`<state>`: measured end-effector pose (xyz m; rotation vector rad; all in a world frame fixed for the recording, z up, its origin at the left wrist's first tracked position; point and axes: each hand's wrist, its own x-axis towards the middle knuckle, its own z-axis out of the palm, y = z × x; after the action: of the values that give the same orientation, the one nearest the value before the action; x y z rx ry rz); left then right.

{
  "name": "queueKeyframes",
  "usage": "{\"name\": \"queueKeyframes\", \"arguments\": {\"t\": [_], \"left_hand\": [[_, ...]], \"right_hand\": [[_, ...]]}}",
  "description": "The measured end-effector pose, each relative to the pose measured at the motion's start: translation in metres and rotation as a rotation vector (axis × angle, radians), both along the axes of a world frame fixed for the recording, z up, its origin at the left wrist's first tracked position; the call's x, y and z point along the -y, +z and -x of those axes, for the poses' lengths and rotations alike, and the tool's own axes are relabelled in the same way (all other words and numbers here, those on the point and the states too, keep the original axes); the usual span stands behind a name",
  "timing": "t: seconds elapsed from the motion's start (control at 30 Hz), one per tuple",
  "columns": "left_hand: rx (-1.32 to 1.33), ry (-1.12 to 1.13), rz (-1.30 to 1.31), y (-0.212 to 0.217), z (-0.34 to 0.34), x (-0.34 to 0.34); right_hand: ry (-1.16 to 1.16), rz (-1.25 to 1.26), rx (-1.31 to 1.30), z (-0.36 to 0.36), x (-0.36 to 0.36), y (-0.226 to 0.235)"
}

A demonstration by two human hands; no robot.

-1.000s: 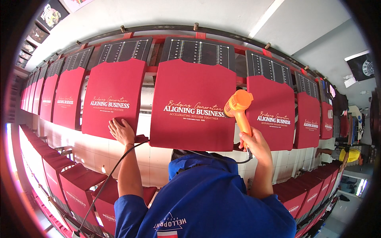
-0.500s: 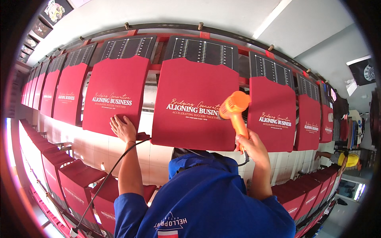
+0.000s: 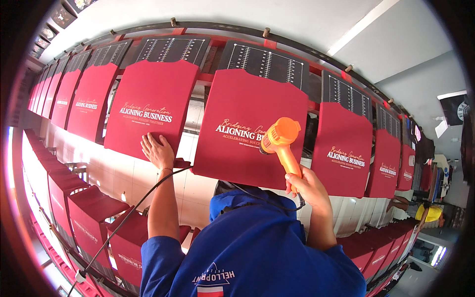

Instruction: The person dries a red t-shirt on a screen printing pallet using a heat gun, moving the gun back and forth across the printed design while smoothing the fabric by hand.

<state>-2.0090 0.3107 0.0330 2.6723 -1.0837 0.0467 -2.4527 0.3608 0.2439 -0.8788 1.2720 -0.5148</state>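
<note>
a worker's right hand grips an orange heat gun by its handle, nozzle aimed at the print on a red shirt stretched flat on its board, while the left hand, fingers spread open, presses the neighbouring shirt smooth along a long row of boards.

One orange heat gun, one black cord, two hands, and at least eight dark red shirts on boards in the upper row; the far ones blur together.
</note>
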Motion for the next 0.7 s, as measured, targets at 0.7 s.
{"name": "queueKeyframes", "arguments": {"t": [0.7], "left_hand": [[-0.025,-0.025,0.041,0.011,0.0,-0.002]], "right_hand": [[0.176,0.006,-0.094,-0.062,0.029,0.002]]}}
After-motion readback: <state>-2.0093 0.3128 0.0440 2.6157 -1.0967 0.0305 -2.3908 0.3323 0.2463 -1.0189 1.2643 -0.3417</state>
